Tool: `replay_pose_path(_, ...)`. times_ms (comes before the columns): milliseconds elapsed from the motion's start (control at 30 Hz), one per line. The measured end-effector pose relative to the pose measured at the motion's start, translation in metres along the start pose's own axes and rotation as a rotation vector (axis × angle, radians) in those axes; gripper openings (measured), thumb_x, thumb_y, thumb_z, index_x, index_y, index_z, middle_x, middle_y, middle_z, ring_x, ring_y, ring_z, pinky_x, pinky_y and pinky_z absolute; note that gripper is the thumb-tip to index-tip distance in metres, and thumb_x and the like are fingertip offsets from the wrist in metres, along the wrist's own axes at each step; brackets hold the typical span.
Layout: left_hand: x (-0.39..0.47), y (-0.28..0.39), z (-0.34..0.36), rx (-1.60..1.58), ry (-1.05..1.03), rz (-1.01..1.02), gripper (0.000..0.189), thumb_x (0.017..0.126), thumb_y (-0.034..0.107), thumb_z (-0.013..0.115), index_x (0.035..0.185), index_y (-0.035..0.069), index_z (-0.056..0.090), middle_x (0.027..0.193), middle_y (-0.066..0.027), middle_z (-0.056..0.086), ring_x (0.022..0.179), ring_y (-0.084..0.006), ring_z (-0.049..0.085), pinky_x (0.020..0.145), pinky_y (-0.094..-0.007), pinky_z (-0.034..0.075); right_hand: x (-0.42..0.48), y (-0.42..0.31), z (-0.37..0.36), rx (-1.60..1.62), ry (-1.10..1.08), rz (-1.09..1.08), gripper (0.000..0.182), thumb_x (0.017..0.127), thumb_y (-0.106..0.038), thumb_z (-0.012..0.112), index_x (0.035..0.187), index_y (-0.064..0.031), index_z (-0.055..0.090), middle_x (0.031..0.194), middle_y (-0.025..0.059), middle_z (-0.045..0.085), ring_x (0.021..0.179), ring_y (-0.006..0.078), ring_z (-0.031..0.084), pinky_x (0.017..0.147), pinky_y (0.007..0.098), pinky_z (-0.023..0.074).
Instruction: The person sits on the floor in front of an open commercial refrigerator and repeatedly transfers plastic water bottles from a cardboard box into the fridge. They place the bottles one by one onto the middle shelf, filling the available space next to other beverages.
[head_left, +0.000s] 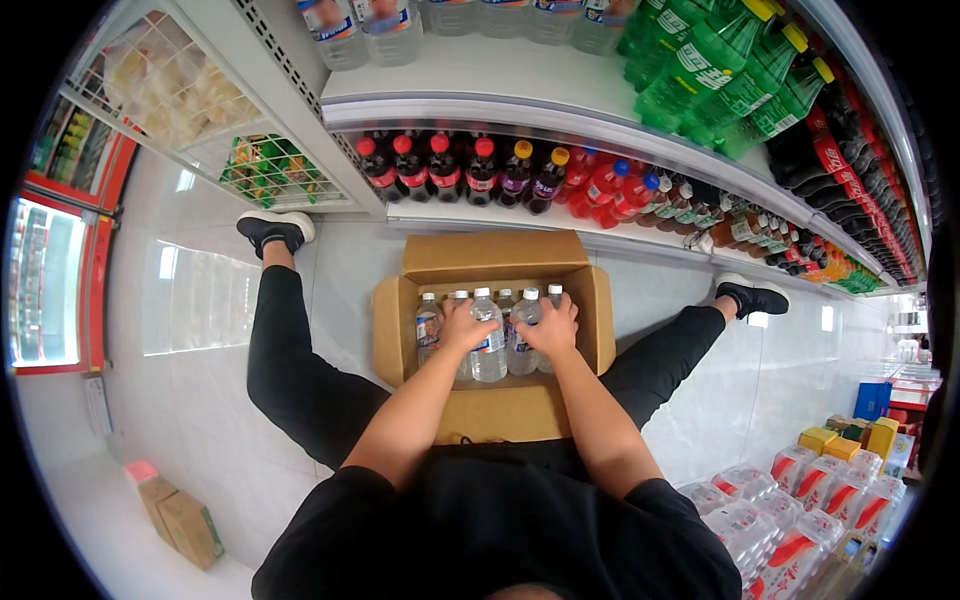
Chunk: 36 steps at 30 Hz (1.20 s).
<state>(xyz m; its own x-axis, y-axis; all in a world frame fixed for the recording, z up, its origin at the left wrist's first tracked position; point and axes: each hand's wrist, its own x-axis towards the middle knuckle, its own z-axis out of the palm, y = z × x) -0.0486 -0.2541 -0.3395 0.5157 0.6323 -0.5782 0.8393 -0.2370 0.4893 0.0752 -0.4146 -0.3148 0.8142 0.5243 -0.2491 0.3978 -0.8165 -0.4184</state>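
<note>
An open cardboard box (495, 251) stands on the floor between my outspread legs, its flaps folded outward. Inside are several clear plastic bottles with white caps and blue-and-orange labels. My left hand (466, 328) grips among the bottles on the left side, its thumb across the label of a front bottle (489, 364) and its fingers around the neighbour behind. On the right, my right hand (553, 326) has its thumb against another bottle (523, 360) and its fingers over the bottle at the box's right side. My hands partly hide these bottles.
Past the box, a low shelf (480, 215) holds cola bottles (442, 176) and other drinks. The upper shelf (480, 75) carries clear bottles (394, 34) and green soda bottles (694, 67). A wire rack (202, 97) stands left. Shrink-wrapped bottle packs (787, 540) sit behind me at right.
</note>
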Motion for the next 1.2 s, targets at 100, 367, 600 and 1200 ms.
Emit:
replay_pose_path(100,-0.003,0.011,0.005,0.074,-0.017,-0.061,0.094,0.066,0.052,0.086,0.148,0.017,0.057,0.163,-0.0181,0.031,0.146,-0.0479,0.034,0.116,-0.0584,0.038,0.014,0.002,0.009,-0.048,-0.149,0.073,0.082,0.072,-0.062,0.081,0.133,-0.0078,0.066,0.155,0.031,0.036,0.14,0.0524,0.038,0.105,0.0666,0.0438)
replay_pose_path(367,-0.015,0.038,0.006,0.243,0.045,-0.155,0.095,0.068,0.061,0.084,0.147,0.018,0.056,0.157,-0.0175,0.033,0.144,-0.0495,0.032,0.116,-0.0671,0.031,0.011,0.006,0.036,-0.186,-0.223,0.039,0.079,0.082,-0.063,0.072,0.139,-0.0097,0.058,0.161,0.0301,0.025,0.149,0.0516,0.023,0.109,0.0713,0.0366)
replay_pose_path(600,-0.012,0.033,0.018,0.35,0.041,-0.138,0.089,0.073,0.062,0.081,0.145,0.017,0.055,0.157,-0.0183,0.03,0.143,-0.0477,0.031,0.112,-0.0722,0.029,0.008,0.001,0.032,-0.19,-0.241,0.063,0.075,0.086,-0.061,0.07,0.141,-0.0114,0.056,0.167,0.0288,0.015,0.154,0.0526,0.013,0.106,0.0758,0.036)
replay_pose_path(1200,-0.001,-0.053,0.041,-0.144,-0.064,0.265,0.115,0.081,0.022,0.082,0.167,0.01,0.008,0.172,-0.0279,-0.003,0.156,-0.0541,0.01,0.127,-0.0541,0.019,-0.002,-0.028,0.022,-0.376,-0.32,0.146,0.112,0.076,-0.053,0.084,0.165,-0.0178,0.025,0.172,0.0246,0.007,0.157,0.0533,0.004,0.112,0.0778,0.0239)
